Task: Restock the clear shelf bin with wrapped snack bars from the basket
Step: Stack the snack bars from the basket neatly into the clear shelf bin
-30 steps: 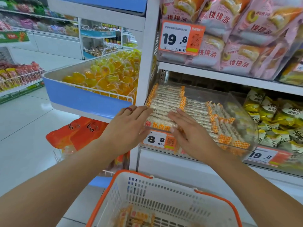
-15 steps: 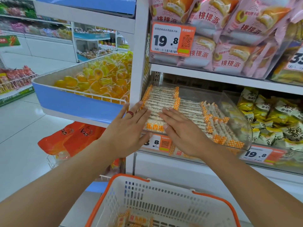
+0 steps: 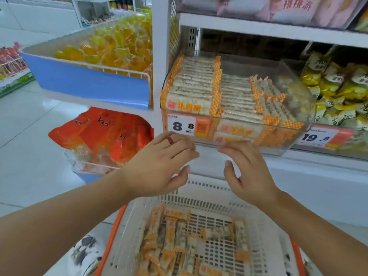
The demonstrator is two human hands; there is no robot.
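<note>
A: Where are the thin orange-and-white wrapped snack bars (image 3: 191, 236)?

B: Loose in the white orange-rimmed plastic basket (image 3: 199, 196), below the clear plastic shelf bin (image 3: 294, 96). Left hand (image 3: 161, 166) and right hand (image 3: 247, 174) hover empty, fingers relaxed, slightly apart

A: Handling?

B: Likely light, crumbly, slick film; grip along the long sides

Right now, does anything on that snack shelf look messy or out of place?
Mostly tidy. In the clear bin, the left rows of snack bars lie flat and stacked, but the bars at the right end lean askew. Those left in the basket lie jumbled. Both hands hover open, holding nothing.
</note>
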